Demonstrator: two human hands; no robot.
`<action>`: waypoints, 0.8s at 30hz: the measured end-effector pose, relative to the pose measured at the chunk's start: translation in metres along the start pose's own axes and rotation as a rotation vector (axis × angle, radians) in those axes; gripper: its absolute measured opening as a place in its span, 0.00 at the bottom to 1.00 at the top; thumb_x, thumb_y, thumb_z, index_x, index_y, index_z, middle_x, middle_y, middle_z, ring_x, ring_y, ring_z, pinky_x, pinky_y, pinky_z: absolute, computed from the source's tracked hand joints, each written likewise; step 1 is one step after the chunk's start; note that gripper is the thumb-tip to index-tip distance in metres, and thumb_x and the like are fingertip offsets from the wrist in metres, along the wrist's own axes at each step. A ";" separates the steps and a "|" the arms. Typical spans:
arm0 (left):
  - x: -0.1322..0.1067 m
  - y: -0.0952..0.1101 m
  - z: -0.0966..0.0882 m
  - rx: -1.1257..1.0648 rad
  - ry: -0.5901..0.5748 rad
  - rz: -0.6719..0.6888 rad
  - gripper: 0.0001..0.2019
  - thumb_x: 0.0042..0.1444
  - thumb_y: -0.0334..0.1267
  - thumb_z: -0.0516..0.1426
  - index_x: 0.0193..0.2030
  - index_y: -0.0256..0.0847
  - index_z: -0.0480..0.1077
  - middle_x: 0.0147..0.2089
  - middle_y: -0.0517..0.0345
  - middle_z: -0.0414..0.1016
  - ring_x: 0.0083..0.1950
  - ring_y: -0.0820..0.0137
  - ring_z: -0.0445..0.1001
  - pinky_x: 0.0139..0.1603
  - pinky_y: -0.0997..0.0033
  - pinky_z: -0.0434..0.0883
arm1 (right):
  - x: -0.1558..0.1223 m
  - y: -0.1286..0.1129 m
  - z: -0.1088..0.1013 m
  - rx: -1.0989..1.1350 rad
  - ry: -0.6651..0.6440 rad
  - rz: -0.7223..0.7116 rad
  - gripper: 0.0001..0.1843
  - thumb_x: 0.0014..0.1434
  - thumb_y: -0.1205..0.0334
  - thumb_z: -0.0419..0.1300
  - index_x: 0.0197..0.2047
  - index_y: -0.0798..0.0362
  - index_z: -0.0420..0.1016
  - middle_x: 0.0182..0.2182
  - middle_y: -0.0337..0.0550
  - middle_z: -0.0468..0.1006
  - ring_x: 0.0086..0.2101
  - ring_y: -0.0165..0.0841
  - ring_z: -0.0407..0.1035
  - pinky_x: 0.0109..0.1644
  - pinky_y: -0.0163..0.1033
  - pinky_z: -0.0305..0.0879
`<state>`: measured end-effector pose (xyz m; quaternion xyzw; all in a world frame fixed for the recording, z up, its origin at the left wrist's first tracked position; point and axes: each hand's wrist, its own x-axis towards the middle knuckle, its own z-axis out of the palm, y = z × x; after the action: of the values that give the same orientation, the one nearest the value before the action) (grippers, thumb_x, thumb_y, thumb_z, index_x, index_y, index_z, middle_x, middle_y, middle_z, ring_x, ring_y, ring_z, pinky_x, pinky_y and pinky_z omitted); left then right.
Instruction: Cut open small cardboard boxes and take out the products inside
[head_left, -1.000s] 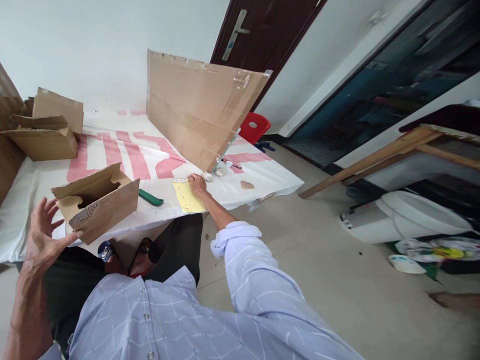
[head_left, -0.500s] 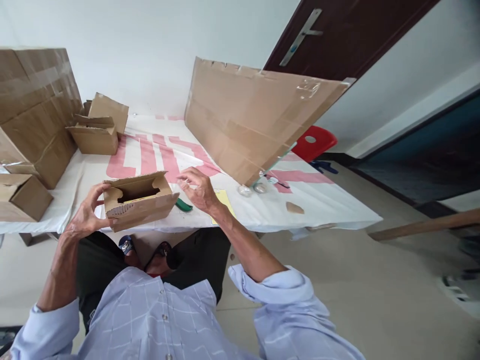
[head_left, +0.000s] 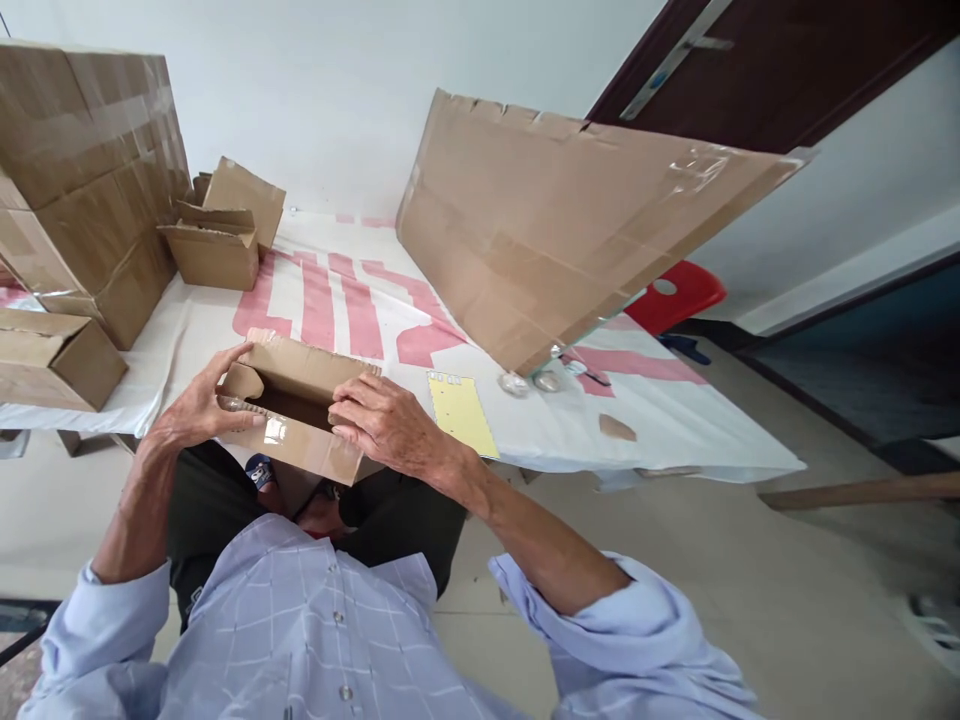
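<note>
A small cardboard box (head_left: 311,447) with an open top is held at the table's near edge, its opening tilted up towards me. My left hand (head_left: 195,400) grips its left end, with the thumb along the taped front wall and the fingers behind the side. Over the right end, my right hand (head_left: 390,420) has its fingers curled on the edge at the opening. A flap is folded inward at the left of the opening. The box's inside is dark, and I cannot make out any contents. A yellow sheet (head_left: 466,412) lies just right of my right hand.
Stacked taped cartons (head_left: 90,170) and small open boxes (head_left: 217,250) stand on the left. A large cardboard panel (head_left: 570,220) leans across the table's back. Tape rolls (head_left: 515,384) and a cardboard scrap (head_left: 616,428) lie right. A red chair (head_left: 679,295) stands behind the table.
My right hand has come down from beside the box onto its right end. The box has tilted, showing more of its opening. The green curved object near it is now out of sight.
</note>
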<state>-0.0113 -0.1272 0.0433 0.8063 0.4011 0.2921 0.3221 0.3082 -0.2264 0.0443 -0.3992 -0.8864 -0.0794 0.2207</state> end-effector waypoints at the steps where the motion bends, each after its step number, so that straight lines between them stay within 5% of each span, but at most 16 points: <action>1: 0.000 0.003 0.002 0.035 -0.010 0.009 0.55 0.49 0.61 0.73 0.82 0.49 0.62 0.81 0.45 0.65 0.80 0.41 0.65 0.78 0.42 0.68 | 0.001 -0.002 -0.001 -0.021 -0.019 0.007 0.05 0.72 0.65 0.67 0.47 0.50 0.86 0.48 0.51 0.85 0.50 0.45 0.75 0.58 0.52 0.74; 7: 0.002 0.011 0.012 0.121 0.024 -0.035 0.58 0.49 0.66 0.72 0.82 0.42 0.60 0.75 0.40 0.69 0.78 0.41 0.66 0.80 0.43 0.65 | 0.005 -0.021 -0.002 0.019 -0.130 0.026 0.17 0.69 0.56 0.72 0.57 0.54 0.82 0.60 0.58 0.83 0.61 0.51 0.72 0.65 0.58 0.70; 17: -0.002 0.002 0.007 -0.064 0.062 -0.084 0.55 0.51 0.72 0.69 0.80 0.44 0.66 0.78 0.42 0.69 0.77 0.36 0.68 0.77 0.39 0.68 | 0.002 -0.028 0.001 0.109 -0.096 0.075 0.15 0.68 0.57 0.73 0.53 0.52 0.79 0.53 0.56 0.84 0.55 0.49 0.75 0.60 0.54 0.70; 22: -0.008 0.009 -0.005 -0.191 0.063 -0.106 0.38 0.66 0.71 0.58 0.74 0.52 0.75 0.79 0.52 0.71 0.81 0.40 0.63 0.83 0.39 0.60 | 0.000 -0.040 0.001 0.009 0.014 -0.011 0.05 0.70 0.66 0.68 0.48 0.54 0.78 0.42 0.50 0.84 0.45 0.44 0.76 0.53 0.49 0.70; 24: -0.008 0.008 -0.008 -0.192 0.050 -0.119 0.39 0.63 0.71 0.60 0.73 0.52 0.76 0.78 0.51 0.73 0.80 0.40 0.65 0.81 0.39 0.63 | -0.001 -0.045 0.003 -0.072 0.073 -0.080 0.04 0.73 0.71 0.63 0.46 0.53 0.78 0.39 0.48 0.84 0.43 0.41 0.75 0.52 0.47 0.69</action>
<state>-0.0181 -0.1351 0.0526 0.7390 0.4263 0.3294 0.4046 0.2745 -0.2565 0.0430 -0.3680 -0.8895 -0.1346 0.2348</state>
